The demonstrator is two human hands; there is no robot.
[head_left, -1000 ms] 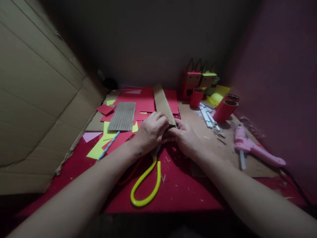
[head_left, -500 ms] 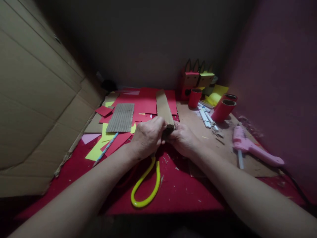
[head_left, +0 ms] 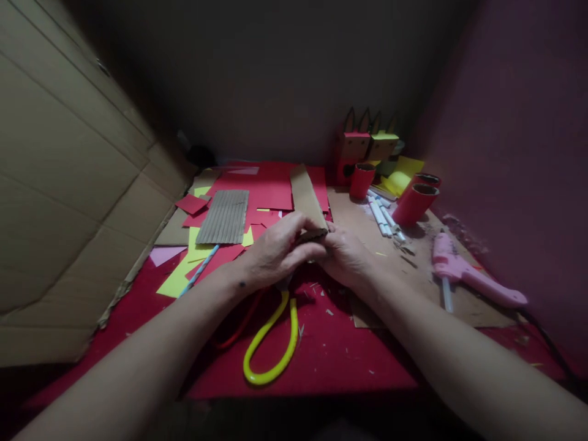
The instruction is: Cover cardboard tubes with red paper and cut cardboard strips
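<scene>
A long brown cardboard strip (head_left: 307, 196) points away from me over the red paper, its near end between my hands. My left hand (head_left: 278, 248) is closed on that end, fingers above and thumb below. From the other side my right hand (head_left: 344, 254) grips the same end, its fingertips partly hidden. Dark, ragged corrugation shows at the strip's near edge. Just below the hands lie scissors (head_left: 271, 343) with a yellow handle loop and a red one; the blades are hidden. To the left rests a piece of ribbed cardboard (head_left: 224, 217) beside a blue striped pencil (head_left: 199, 269).
Red paper (head_left: 271, 184) and yellow scraps (head_left: 177, 278) cover the left side. On the right are red tubes (head_left: 416, 205), white markers (head_left: 380, 214), a pink glue gun (head_left: 459, 269) and a cardboard sheet (head_left: 413, 294). Box figures (head_left: 356, 147) stand behind. A cardboard panel (head_left: 68, 171) walls the left.
My left hand has shifted its grip, its thumb now stretched under the strip's end toward my right hand. The near end, earlier bent into a dark curve, now looks flatter.
</scene>
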